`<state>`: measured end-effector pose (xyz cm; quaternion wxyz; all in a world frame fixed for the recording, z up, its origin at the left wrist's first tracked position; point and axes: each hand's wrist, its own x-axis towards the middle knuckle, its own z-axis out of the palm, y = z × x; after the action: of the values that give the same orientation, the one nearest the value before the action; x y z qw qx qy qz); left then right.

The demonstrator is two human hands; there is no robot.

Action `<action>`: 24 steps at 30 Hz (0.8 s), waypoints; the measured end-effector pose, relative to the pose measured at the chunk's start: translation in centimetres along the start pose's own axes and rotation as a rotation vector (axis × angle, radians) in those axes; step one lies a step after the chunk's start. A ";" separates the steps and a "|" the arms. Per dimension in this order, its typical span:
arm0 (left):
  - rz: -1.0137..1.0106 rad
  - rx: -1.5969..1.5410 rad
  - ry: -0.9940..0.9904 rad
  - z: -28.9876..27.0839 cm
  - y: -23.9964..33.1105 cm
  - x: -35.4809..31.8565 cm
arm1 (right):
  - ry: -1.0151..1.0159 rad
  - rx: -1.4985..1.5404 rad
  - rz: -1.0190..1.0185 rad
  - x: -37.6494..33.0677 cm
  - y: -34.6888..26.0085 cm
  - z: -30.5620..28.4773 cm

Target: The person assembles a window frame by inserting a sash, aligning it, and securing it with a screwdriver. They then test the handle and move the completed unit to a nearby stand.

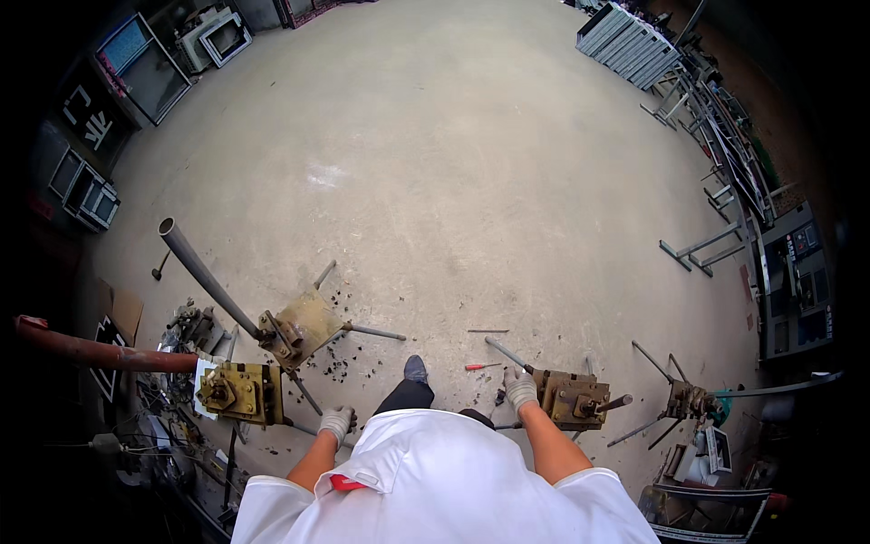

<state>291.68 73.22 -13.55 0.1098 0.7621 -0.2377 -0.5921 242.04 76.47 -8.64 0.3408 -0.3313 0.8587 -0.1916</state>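
Me standing on a concrete floor, looking straight down, both hands gloved.

My right hand is curled shut at the near-left end of a rusty yellow-brown press block. Cannot tell whether it grips the block's edge or the thin grey lever rod that rises from there. The rod's long axis runs from my hand up and to the left, away from me. The block's long axis runs left to right, so the whole thing lies just right of my body, with my right hand clearly nearer.

My left hand is closed around the near end of a thin steel bar. That bar slants up-left toward the tilted punch jig ahead on my left.

My dark shoe sits between the two hands, just ahead of me. A red-handled screwdriver lies on the floor just left of the right hand, apart from it.

Further left, a second yellow block sits beside the left hand, not touching. A long grey pipe handle runs from the tilted jig diagonally up-left. A red-brown pipe reaches in from the left edge toward the yellow block. Dark metal chips scatter around the jig.

Far right, another small lever tool. Beyond, metal frames and stacked panels line the room's edges.
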 end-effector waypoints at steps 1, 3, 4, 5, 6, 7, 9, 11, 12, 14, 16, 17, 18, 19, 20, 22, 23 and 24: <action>0.119 0.014 0.002 -0.1 5.7 0.8 | -0.028 0.076 0.083 2.4 -2.3 -0.2; 0.284 -0.052 -0.017 -0.6 17.1 1.0 | -0.060 0.154 0.174 6.1 -6.7 -0.2; 0.323 -0.123 -0.006 -0.5 22.0 1.4 | -0.044 0.154 0.159 8.2 -8.8 -0.6; 0.359 -0.160 -0.011 -0.7 26.8 1.4 | -0.029 0.154 0.145 10.3 -10.9 -1.0; 0.398 -0.196 -0.031 -0.5 31.8 0.9 | -0.023 0.216 0.152 12.7 -13.0 -1.6; 0.418 -0.232 -0.053 -0.1 35.7 0.4 | -0.028 0.265 0.170 14.4 -14.8 -1.8; 0.431 -0.241 -0.027 0.3 41.2 0.6 | -0.063 0.334 0.251 17.8 -18.4 -1.8; 0.453 -0.274 -0.017 0.2 42.9 3.4 | -0.114 0.381 0.373 21.9 -21.5 -1.4; 0.473 -0.287 0.007 -0.2 42.0 6.3 | -0.135 0.330 0.345 24.8 -22.5 -0.7; 0.374 -0.306 0.051 0.1 41.6 9.3 | -0.164 0.226 0.300 31.5 -24.2 0.6; 0.125 -0.342 0.141 -1.8 36.5 14.4 | -0.213 0.171 0.318 37.0 -28.7 2.3; -0.053 -0.399 0.228 -2.0 34.6 15.4 | -0.227 0.139 0.331 39.9 -31.2 2.4; -0.187 -0.411 0.281 -2.5 33.9 14.5 | -0.258 0.068 0.308 41.9 -33.5 3.0; -0.259 -0.444 0.316 -1.9 34.0 14.5 | -0.270 0.064 0.243 44.9 -36.2 2.9; -0.319 -0.470 0.344 -1.7 34.1 13.5 | -0.300 0.051 0.188 47.2 -39.1 3.1; -0.372 -0.551 0.385 -1.3 35.2 11.6 | -0.342 0.013 0.029 52.4 -48.1 3.5; -0.383 -0.582 0.390 -1.1 36.4 10.4 | -0.355 -0.017 -0.044 54.1 -51.6 3.5; -0.366 -0.615 0.389 -1.1 38.5 9.7 | -0.358 -0.001 -0.057 56.2 -55.1 3.9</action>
<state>285.58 35.15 -4.19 0.2681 0.8214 0.1153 -0.4900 238.11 -2.17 -6.54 0.4825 -0.3846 0.7746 -0.1388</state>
